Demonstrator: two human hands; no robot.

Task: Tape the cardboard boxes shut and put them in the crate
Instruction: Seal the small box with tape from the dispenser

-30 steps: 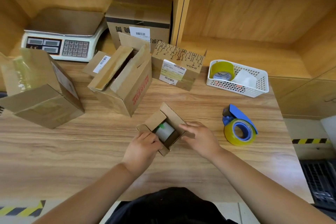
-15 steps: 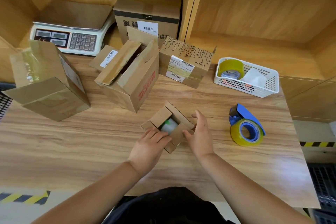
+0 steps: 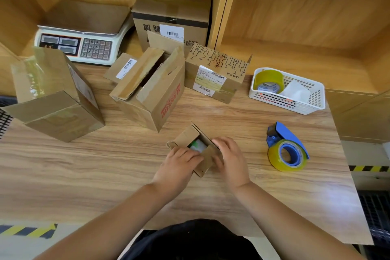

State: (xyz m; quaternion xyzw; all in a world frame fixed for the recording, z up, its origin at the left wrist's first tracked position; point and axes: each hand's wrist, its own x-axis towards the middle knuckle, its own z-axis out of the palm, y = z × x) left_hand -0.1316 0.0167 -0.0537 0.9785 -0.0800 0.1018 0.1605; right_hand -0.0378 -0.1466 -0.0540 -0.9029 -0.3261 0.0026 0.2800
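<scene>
A small cardboard box [image 3: 191, 135] sits in the middle of the wooden table, its top partly open over a white and green item [image 3: 197, 145]. My left hand [image 3: 179, 164] presses the near-left flap down with curled fingers. My right hand [image 3: 229, 156] lies over the right flap and pushes it inward. A blue tape dispenser [image 3: 286, 151] with a yellowish roll lies to the right, untouched. Three bigger boxes stand behind: a large one [image 3: 57, 99] at the left, an open one with red print [image 3: 156, 91] in the middle, and a labelled one [image 3: 215, 76] beside it.
A white basket [image 3: 285, 101] with a tape roll [image 3: 268, 81] stands at the back right. A weighing scale [image 3: 80, 34] and a sealed box [image 3: 173, 17] sit in the shelf behind. Black crate mesh [image 3: 4, 120] shows at the far left edge and another black mesh [image 3: 375, 211] at the lower right.
Both hands have closed in on the small box. The right hand moved up onto the right flap and folded it inward, so the opening has narrowed. The camera shifted slightly.
</scene>
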